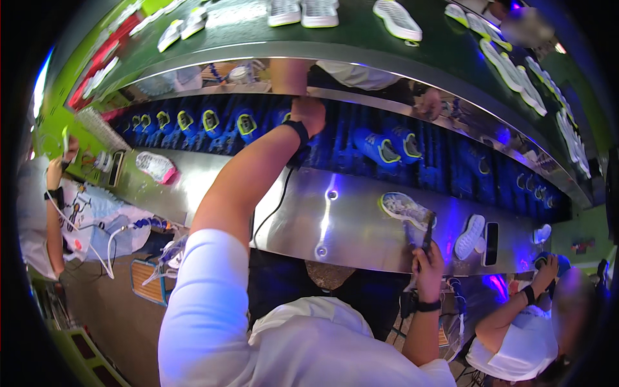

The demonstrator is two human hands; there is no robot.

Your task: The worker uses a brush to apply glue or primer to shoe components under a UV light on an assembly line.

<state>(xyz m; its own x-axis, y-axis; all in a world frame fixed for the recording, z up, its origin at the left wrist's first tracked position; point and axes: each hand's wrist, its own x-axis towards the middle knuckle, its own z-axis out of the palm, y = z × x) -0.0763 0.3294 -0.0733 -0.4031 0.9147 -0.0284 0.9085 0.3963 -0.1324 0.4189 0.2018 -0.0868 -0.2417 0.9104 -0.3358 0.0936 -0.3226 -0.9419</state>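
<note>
My left hand (309, 115) reaches far forward over the blue-lit conveyor (332, 151). Its fingers look curled, but what they hold, if anything, is hidden. Just left of the wrist, a blue shoe (285, 119) with a yellow-green collar is partly covered. My right hand (428, 261) is closed around a slim dark tool (429, 229), its kind unclear, upright at the bench's near edge. Beyond the tool's tip lies a whitish shoe sole (405, 209) with a yellow-green rim. To the right rest another white sole (470, 237) and a dark phone-like slab (491, 244).
Blue shoes (210, 121) line the conveyor on the left, and a pair (387, 147) stands right of my hand. A green shelf (232, 39) with white soles overhangs it. A pink-tipped sole (155, 166) lies on the metal bench (290, 219). Co-workers (516, 335) sit on both sides.
</note>
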